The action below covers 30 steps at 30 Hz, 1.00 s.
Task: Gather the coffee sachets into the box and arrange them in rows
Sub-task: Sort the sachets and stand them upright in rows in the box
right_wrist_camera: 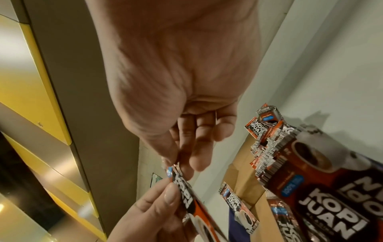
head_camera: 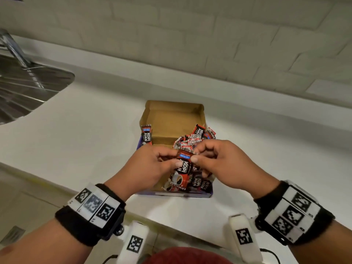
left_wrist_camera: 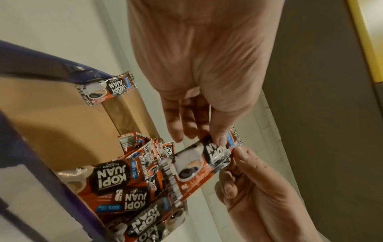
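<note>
Now both hands are pinching one coffee sachet [head_camera: 184, 163] over the open box [head_camera: 172, 119]: the left hand [head_camera: 150, 166] is gripping its left edge, the right hand [head_camera: 219, 161] its top corner. Below their grip, more sachets [head_camera: 198, 182] are lying heaped inside the box, one sachet [head_camera: 146, 134] leaning on its left wall.

"KOPI JUAN" on red sachets [head_camera: 183, 164], "KLASIKO" beneath

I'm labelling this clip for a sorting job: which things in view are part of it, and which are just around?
Part of the job:
- held sachet, pinched by left hand and right hand
- box
- sachets piled in the box
- lone sachet at the box's left wall

Just around:
- sink
- counter
- tiled wall
</note>
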Each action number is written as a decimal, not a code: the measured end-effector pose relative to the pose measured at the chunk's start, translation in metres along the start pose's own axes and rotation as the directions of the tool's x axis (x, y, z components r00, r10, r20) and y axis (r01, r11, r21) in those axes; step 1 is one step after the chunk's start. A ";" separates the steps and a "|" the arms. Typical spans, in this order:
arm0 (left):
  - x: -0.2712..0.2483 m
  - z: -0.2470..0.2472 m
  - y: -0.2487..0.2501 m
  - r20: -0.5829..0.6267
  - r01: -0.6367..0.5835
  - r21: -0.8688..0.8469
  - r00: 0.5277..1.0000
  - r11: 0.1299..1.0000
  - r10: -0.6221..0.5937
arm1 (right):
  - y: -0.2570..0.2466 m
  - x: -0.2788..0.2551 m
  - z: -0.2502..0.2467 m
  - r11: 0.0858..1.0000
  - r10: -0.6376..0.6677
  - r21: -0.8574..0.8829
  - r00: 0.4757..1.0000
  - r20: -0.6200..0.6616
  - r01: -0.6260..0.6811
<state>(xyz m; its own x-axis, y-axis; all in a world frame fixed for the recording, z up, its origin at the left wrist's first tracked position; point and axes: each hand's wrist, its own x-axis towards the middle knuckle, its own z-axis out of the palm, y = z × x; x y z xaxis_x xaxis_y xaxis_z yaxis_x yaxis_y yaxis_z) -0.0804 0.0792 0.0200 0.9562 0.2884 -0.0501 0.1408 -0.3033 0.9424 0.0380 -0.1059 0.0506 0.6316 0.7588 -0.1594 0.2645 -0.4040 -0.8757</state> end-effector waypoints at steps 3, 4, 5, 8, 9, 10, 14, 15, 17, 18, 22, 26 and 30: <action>0.005 -0.011 -0.009 -0.041 0.009 -0.013 0.999 1.000 -0.009 | -0.001 0.006 0.004 0.999 -0.036 -0.031 0.998 -0.042 0.035; 0.004 -0.014 -0.013 -0.047 0.035 -0.045 0.998 0.998 -0.037 | 0.003 0.006 0.003 0.997 -0.057 -0.065 0.995 -0.077 0.052; 0.003 -0.017 -0.016 -0.048 0.062 -0.073 0.997 0.995 -0.066 | 0.008 0.005 0.002 0.989 -0.074 -0.138 0.992 -0.107 0.059; -0.004 -0.023 -0.026 -0.029 0.125 -0.135 0.991 0.983 -0.130 | 0.028 0.004 0.001 0.848 -0.070 -0.529 0.997 -0.042 0.038; -0.007 -0.024 -0.029 -0.023 0.144 -0.146 0.989 0.979 -0.149 | 0.036 0.003 0.004 0.775 -0.038 -0.631 0.999 0.005 0.033; -0.010 -0.024 -0.032 -0.021 0.161 -0.152 0.986 0.975 -0.166 | 0.044 0.003 0.008 0.724 -0.011 -0.690 1.000 0.024 0.024; -0.014 -0.017 -0.038 -0.015 0.193 -0.167 0.980 0.967 -0.198 | 0.053 0.004 0.011 0.719 -0.054 -0.695 0.998 -0.033 0.015; -0.014 -0.015 -0.037 -0.013 0.190 -0.149 0.981 0.970 -0.194 | 0.050 0.004 0.009 0.746 -0.063 -0.665 0.997 -0.034 0.024; -0.011 -0.010 -0.030 -0.006 0.168 -0.095 0.985 0.981 -0.170 | 0.035 0.003 0.002 0.804 -0.059 -0.594 0.998 -0.018 0.037; -0.009 -0.006 -0.026 -0.001 0.151 -0.072 0.989 0.986 -0.151 | 0.026 0.003 -0.001 0.835 -0.042 -0.550 0.999 -0.004 0.033; 0.004 0.013 -0.009 0.008 0.091 -0.101 0.996 0.991 -0.091 | 0.004 0.009 -0.015 0.930 -0.061 -0.360 0.998 0.027 0.067; 0.010 0.026 -0.005 -0.018 0.104 -0.181 0.994 0.978 -0.109 | 0.008 0.007 -0.027 0.971 -0.103 -0.215 0.995 0.014 0.104; 0.008 0.027 -0.012 -0.091 0.135 -0.263 0.982 0.955 -0.164 | 0.033 0.000 -0.039 0.906 -0.092 -0.416 0.996 -0.009 0.080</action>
<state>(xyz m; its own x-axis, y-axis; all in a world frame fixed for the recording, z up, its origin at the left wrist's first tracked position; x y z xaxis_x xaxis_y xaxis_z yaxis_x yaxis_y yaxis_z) -0.0675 0.0612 -0.0009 0.8930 0.4153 -0.1735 0.1962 -0.0121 0.9805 0.0757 -0.1389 0.0399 0.6111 0.7881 -0.0741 0.5933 -0.5181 -0.6161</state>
